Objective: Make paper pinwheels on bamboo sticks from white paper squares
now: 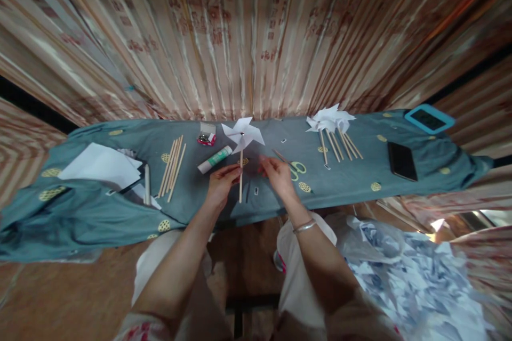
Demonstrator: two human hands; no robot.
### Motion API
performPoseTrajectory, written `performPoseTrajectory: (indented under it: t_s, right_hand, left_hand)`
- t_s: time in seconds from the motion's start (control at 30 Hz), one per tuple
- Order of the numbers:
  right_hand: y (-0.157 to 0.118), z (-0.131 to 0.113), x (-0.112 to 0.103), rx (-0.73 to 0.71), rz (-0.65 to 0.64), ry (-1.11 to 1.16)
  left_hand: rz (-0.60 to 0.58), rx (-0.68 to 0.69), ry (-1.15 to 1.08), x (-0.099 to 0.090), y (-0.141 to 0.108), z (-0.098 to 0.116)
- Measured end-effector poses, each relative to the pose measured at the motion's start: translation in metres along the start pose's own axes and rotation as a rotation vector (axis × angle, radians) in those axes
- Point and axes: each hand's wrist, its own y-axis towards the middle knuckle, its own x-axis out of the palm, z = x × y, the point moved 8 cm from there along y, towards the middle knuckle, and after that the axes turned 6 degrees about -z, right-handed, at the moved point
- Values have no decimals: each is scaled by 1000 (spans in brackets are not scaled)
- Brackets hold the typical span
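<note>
A white paper pinwheel [251, 132] on a wooden stick stands out above the cloth in the middle, a dark pin at its centre. Its stick is pinched in the fingers of my left hand [222, 184]. My right hand [279, 175] is just to the right of the stick, apart from it. Its fingers are curled and slightly blurred, so I cannot make out whether anything is between them. Scissors [298, 168] with green-yellow handles lie beside my right hand. A glue stick [215, 160] and a small open box of pins [206, 134] lie beyond my left hand.
Several wooden sticks [172, 168] and a stack of white paper [100, 164] lie on the left. Several finished pinwheels [330, 119], a black phone [402, 161] and a blue-framed tablet [429, 119] are on the right. Paper pieces [424, 282] heap below the table's right side.
</note>
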Motion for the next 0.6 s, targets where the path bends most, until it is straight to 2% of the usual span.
performPoseTrajectory:
  t_s: [0.07,0.13,0.37,0.6]
  right_hand:
    - [5,-10,-26,-84,191,-31]
    - [9,-12,-39,-120,268,38]
    - [15,0,-44,-43,288,300]
    - [18,4,-39,-14,239,354]
  left_hand:
    - [-19,-24,27,3,-2,-3]
    - [-45,-42,64,7,-4,-7]
    - [-161,-72,198,19,-13,-20]
    - [-174,-46,245,17,-14,-19]
